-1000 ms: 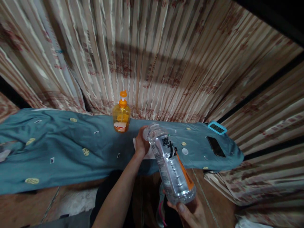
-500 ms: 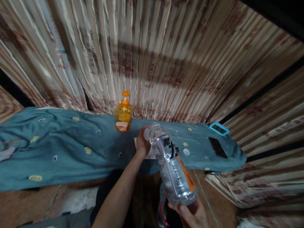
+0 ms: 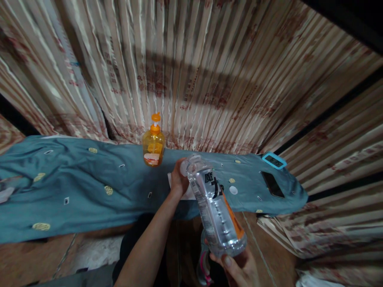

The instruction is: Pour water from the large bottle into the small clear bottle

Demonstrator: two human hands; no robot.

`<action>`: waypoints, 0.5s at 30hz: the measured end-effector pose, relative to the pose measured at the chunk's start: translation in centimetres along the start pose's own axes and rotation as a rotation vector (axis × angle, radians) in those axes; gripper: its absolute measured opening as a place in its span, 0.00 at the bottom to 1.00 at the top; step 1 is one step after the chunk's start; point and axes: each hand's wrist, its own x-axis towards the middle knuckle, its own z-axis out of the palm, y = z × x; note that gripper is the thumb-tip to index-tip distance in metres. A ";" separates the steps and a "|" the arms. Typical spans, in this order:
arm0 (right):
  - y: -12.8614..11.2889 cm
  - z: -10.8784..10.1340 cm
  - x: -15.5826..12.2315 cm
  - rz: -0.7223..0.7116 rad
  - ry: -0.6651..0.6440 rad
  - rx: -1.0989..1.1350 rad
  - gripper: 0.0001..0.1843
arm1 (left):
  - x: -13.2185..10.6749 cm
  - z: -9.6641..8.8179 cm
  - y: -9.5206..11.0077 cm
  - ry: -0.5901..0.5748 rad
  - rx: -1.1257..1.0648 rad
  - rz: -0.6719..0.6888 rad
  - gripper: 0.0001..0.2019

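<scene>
A clear plastic bottle (image 3: 214, 207) with a silver and orange label and black characters is tilted over the front edge of the cloth-covered surface. My right hand (image 3: 239, 269) grips its base from below, thumb on the near side. At the upper end my left hand (image 3: 178, 181) is closed around the bottle's top, beside a clear rounded part (image 3: 184, 168); some of its fingers are hidden behind the bottle. Under the left hand lies a white sheet (image 3: 189, 195), mostly covered. A pump bottle (image 3: 153, 148) of orange liquid stands just beyond, to the left.
Blue-green patterned cloth (image 3: 128, 183) covers the long surface. On its right lie a dark phone (image 3: 272, 184), a blue-framed digital clock (image 3: 274, 160) and a white disc (image 3: 233, 190). A pleated curtain (image 3: 179, 79) hangs along the back and right, with dark poles.
The view has shifted slightly, so the surface and its objects sit a little further left. Both hands keep their hold on the bottle, and its tilt is about the same.
</scene>
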 end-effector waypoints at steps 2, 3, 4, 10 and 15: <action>0.1 0.0 0.0 -0.003 -0.002 0.001 0.47 | 0.0 0.0 0.1 -0.007 0.007 0.012 0.21; 0.1 -0.1 0.0 -0.005 -0.004 0.001 0.46 | 0.0 0.0 0.1 -0.001 0.008 0.011 0.21; 0.2 -0.1 0.0 -0.004 -0.002 0.001 0.47 | 0.0 0.1 0.0 0.008 0.004 0.008 0.21; 0.0 -0.1 0.0 0.002 0.017 0.010 0.47 | 0.1 0.2 -0.4 0.017 0.004 0.024 0.20; 0.0 -0.2 0.0 -0.012 -0.013 0.010 0.46 | 0.1 0.3 -0.3 0.040 0.037 0.030 0.19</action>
